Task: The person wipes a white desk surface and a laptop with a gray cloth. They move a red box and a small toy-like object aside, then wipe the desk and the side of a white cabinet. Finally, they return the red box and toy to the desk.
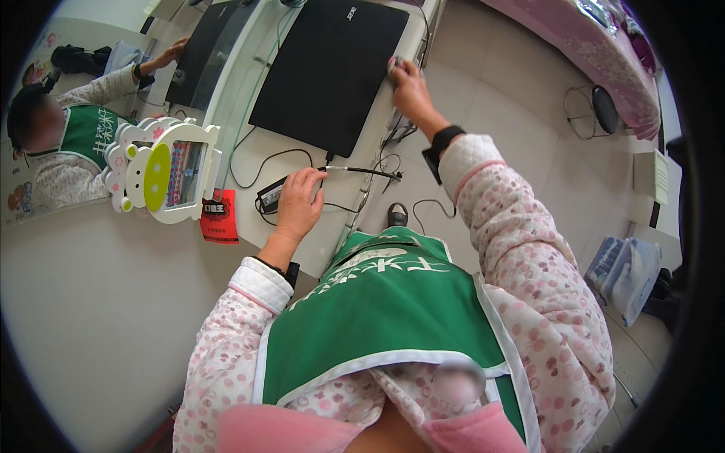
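Note:
A closed black Acer laptop (331, 73) lies on the white desk, a plug and cable at its near edge. My left hand (300, 201) rests over the black power adapter (271, 198) and the cables beside it; whether its fingers grip anything is unclear. My right hand (412, 90) is at the desk's right edge, beside the laptop, its fingers closed around a small pink and grey object (395, 63) that I cannot identify. A black cable with a white band (340, 168) runs from near my left fingers past the desk edge.
A cartoon picture frame (156, 175) and a red packet (221, 218) are left of the adapter, beside a mirror (68, 187). Cables (399, 133) hang by the desk edge. A round black stool (604, 110) and plastic containers (623, 274) stand to the right.

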Motion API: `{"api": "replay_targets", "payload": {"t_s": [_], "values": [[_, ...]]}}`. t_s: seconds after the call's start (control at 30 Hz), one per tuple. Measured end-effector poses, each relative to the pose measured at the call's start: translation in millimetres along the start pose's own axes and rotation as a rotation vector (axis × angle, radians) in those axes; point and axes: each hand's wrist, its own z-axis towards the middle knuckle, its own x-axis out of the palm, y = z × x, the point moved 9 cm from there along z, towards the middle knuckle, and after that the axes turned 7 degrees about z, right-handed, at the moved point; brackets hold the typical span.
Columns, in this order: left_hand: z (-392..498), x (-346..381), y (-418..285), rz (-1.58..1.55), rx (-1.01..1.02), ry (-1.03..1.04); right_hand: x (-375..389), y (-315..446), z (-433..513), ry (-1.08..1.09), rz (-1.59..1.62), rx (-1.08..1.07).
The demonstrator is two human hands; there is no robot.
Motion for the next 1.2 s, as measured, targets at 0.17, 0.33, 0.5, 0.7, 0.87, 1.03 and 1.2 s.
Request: {"api": "replay_targets", "payload": {"t_s": [0.17,0.33,0.5,0.7,0.87,1.03,1.2], "values": [[-6,11,-18,-0.021,0.077,0.003,7,44,-76,0.148,0.03,-0.133],[-17,22,-30,0.018,0.156,0.06,8,60,-122,0.398,0.137,-0.292],[-43,20,-33,-0.039,0.152,0.022,-32,2,-151,0.447,0.087,-0.108],[-95,20,-39,-0.092,0.2,-0.021,-103,-70,-222,0.19,0.863,0.453],[-119,32,-49,-0.079,0.325,-0.009,-80,-127,-329,0.13,1.111,1.131],[-118,53,-59,0.027,0.497,0.074,-51,-158,-375,0.126,1.266,0.997],[-109,78,-60,0.132,0.553,0.212,-28,-205,-421,0.201,1.02,0.975]]}}
